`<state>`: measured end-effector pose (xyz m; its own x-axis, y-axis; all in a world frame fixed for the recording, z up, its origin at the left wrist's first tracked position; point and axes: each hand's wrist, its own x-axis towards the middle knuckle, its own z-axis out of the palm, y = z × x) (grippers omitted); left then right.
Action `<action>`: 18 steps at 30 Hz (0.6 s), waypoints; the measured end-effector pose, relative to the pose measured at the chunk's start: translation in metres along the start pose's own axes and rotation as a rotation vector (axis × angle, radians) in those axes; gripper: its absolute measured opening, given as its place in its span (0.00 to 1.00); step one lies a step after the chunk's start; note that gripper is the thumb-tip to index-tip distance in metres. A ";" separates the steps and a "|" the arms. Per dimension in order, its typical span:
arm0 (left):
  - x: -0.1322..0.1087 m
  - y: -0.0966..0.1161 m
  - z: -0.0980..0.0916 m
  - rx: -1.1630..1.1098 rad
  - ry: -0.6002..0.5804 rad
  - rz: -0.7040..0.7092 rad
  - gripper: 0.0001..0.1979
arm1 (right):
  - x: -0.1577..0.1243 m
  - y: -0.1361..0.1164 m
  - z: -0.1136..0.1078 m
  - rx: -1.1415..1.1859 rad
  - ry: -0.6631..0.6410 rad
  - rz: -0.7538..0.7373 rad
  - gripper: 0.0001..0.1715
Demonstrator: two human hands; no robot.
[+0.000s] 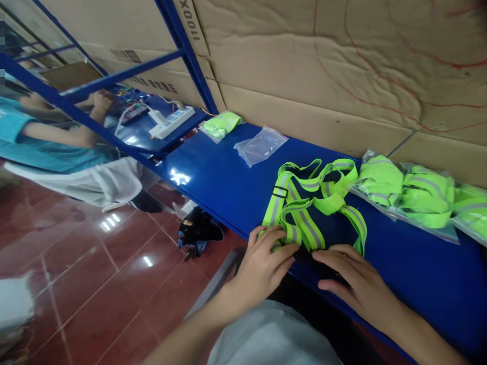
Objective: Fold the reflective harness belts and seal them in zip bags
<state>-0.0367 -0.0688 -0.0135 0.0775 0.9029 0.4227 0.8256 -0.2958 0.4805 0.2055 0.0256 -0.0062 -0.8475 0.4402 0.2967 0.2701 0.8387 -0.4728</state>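
Note:
A neon yellow-green strap harness [308, 228] with grey stripes and a black buckle lies loosely looped on the blue table [216, 177]. My left hand [266, 261] rests on the near left end of the straps, its fingers curled over them at the table edge. Just to the right, my right hand [353, 279] has its fingers apart, the fingertips by the near end of the straps and a dark piece. Beyond the harness lies an unfilled clear plastic bag [261, 146].
Bagged neon straps [381, 180] line the right back, with another bag [221, 124] at the back left. Cardboard [323, 76] stands behind. Past a blue frame, a person in a teal shirt [49, 142] sits near a white power strip [173, 122].

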 end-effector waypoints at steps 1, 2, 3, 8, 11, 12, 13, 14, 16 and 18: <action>-0.001 0.001 0.002 0.010 0.001 0.012 0.12 | -0.001 0.001 0.002 -0.008 0.001 -0.004 0.19; -0.001 0.002 0.005 0.016 -0.010 0.024 0.12 | -0.003 0.002 0.004 -0.018 -0.002 -0.008 0.20; -0.002 0.002 0.007 0.018 -0.029 0.032 0.12 | -0.003 0.002 0.005 -0.027 -0.008 -0.014 0.21; -0.004 -0.001 0.007 -0.010 -0.124 0.076 0.12 | 0.000 -0.002 0.005 -0.037 -0.040 -0.061 0.18; -0.004 -0.008 0.002 0.012 -0.029 0.019 0.10 | 0.003 -0.007 0.002 -0.052 0.003 -0.107 0.10; -0.005 -0.010 0.001 0.045 0.022 -0.026 0.10 | 0.004 -0.008 0.001 -0.055 0.010 -0.116 0.11; -0.005 -0.011 0.000 0.089 0.075 -0.072 0.10 | 0.005 -0.008 0.000 -0.056 0.009 -0.122 0.13; -0.007 -0.011 0.000 0.140 0.124 -0.110 0.10 | 0.005 -0.008 0.000 -0.060 -0.004 -0.125 0.15; -0.011 -0.009 0.001 0.258 0.212 -0.141 0.10 | 0.003 -0.007 0.002 -0.079 -0.037 -0.127 0.16; -0.016 -0.006 0.001 0.372 0.268 -0.104 0.12 | 0.002 -0.005 0.005 -0.111 -0.066 -0.131 0.18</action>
<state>-0.0422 -0.0806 -0.0241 -0.1231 0.7951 0.5938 0.9694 -0.0318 0.2436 0.2002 0.0202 -0.0073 -0.9058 0.3063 0.2929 0.2016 0.9193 -0.3379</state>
